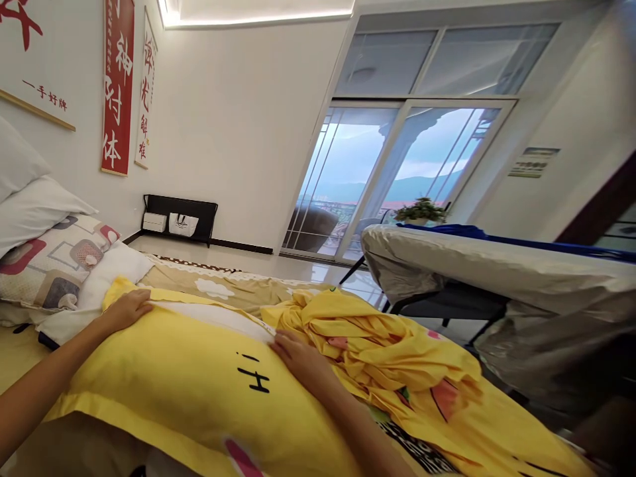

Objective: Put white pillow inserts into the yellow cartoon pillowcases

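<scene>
A yellow pillow (189, 377) with black "Hi" lettering lies on the bed in front of me. My left hand (128, 309) rests on its far left corner, fingers curled over the edge of the yellow case. My right hand (298, 358) lies flat on the pillow's right end, fingers stretched toward the opening where white filling shows. Just right of that hand sits a crumpled yellow sheet (397, 371) with printed patterns.
A stack of pillows (44, 258), white and patterned, sits at the left by the wall. An ironing board (497, 271) with a grey cover stands at the right beside the bed. Glass balcony doors (387, 172) are behind, and a black low shelf (179, 222) stands against the wall.
</scene>
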A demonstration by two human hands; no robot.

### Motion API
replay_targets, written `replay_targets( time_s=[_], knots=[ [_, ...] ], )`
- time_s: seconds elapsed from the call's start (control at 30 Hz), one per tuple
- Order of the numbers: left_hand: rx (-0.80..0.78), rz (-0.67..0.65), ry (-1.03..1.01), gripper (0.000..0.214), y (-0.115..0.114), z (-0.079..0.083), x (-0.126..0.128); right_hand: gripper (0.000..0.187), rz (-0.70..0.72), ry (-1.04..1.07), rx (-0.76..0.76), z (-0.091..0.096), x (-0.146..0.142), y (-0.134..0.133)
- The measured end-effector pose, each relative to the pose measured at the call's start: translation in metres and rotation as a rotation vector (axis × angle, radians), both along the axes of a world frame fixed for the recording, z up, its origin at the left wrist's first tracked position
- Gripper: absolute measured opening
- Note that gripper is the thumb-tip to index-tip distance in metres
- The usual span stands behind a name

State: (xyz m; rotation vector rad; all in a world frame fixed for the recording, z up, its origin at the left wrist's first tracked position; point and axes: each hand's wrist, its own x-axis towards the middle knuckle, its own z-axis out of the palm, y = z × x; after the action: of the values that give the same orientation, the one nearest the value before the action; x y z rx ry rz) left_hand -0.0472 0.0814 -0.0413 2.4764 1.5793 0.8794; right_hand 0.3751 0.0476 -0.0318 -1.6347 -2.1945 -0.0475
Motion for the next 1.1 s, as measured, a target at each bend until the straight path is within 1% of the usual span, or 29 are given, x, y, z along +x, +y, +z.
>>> replay_targets(
  time_s=[0.03,0.07,0.1,0.17,0.23,0.33,0.4,0.43,0.5,0.57,0.6,0.63,0.67,0.73,0.8,0.87,0.9,0.97,1.0,1.03,1.07,1.1],
  knots=[
    [-0.072,0.004,0.023,0.023,0.004,-0.005,-0.001,0.029,0.037,-0.045,-0.071,-0.004,-0.001,0.003],
    [-0.12,0.01,0.025,0.022,0.007,-0.009,-0.001,0.032,0.057,-0.09,-0.108,-0.008,-0.002,0.004],
    [-0.139,0.011,0.011,0.021,0.01,-0.012,-0.001,0.034,0.05,-0.133,-0.109,-0.01,-0.004,0.005],
    [-0.098,0.01,-0.054,0.015,0.014,-0.01,0.002,0.035,-0.033,-0.216,-0.045,-0.011,-0.01,0.004],
    [-0.023,0.05,-0.129,0.012,0.019,0.0,0.009,0.032,-0.122,-0.283,0.011,-0.003,-0.016,0.003],
    [0.039,0.14,-0.195,0.014,0.024,0.025,0.018,0.03,-0.2,-0.33,0.086,0.022,-0.02,0.003],
    [0.082,0.151,-0.206,0.015,0.022,0.05,0.019,0.029,-0.206,-0.409,0.156,0.045,-0.016,0.001],
    [0.127,0.141,-0.207,0.017,0.019,0.063,0.017,0.028,-0.196,-0.452,0.194,0.057,-0.012,-0.001],
    [0.273,0.121,-0.198,0.02,0.007,0.091,0.012,0.03,-0.216,-0.479,0.309,0.079,-0.006,-0.008],
    [0.446,0.127,-0.16,0.021,-0.008,0.115,0.005,0.035,-0.282,-0.428,0.424,0.094,-0.001,-0.017],
    [0.486,0.116,-0.104,0.022,-0.016,0.123,0.002,0.037,-0.293,-0.414,0.428,0.099,0.0,-0.022],
    [0.481,0.083,-0.016,0.023,-0.023,0.128,-0.002,0.039,-0.279,-0.422,0.377,0.102,0.001,-0.025],
    [0.435,0.032,0.093,0.026,-0.029,0.131,-0.005,0.04,-0.245,-0.452,0.281,0.104,0.001,-0.029],
    [0.293,-0.063,0.285,0.032,-0.037,0.127,-0.012,0.038,-0.15,-0.533,0.093,0.106,0.001,-0.035],
    [0.202,-0.08,0.363,0.039,-0.041,0.116,-0.019,0.039,-0.095,-0.552,0.041,0.104,0.001,-0.039],
    [0.155,-0.061,0.35,0.041,-0.041,0.102,-0.025,0.042,-0.052,-0.496,0.007,0.097,0.0,-0.041],
    [0.122,-0.069,0.34,0.042,-0.04,0.095,-0.027,0.041,-0.03,-0.46,-0.045,0.092,-0.002,-0.041],
    [0.037,-0.128,0.32,0.04,-0.038,0.084,-0.029,0.037,0.01,-0.421,-0.178,0.08,-0.006,-0.039],
    [-0.001,-0.161,0.3,0.04,-0.038,0.081,-0.028,0.035,0.025,-0.428,-0.218,0.074,-0.008,-0.038],
    [-0.028,-0.184,0.269,0.041,-0.038,0.082,-0.027,0.035,0.027,-0.449,-0.225,0.07,-0.01,-0.038],
    [-0.04,-0.191,0.229,0.043,-0.04,0.084,-0.026,0.035,0.019,-0.473,-0.203,0.068,-0.01,-0.038],
    [-0.031,-0.18,0.184,0.045,-0.042,0.09,-0.025,0.036,0.004,-0.49,-0.148,0.068,-0.01,-0.039]
  ],
)
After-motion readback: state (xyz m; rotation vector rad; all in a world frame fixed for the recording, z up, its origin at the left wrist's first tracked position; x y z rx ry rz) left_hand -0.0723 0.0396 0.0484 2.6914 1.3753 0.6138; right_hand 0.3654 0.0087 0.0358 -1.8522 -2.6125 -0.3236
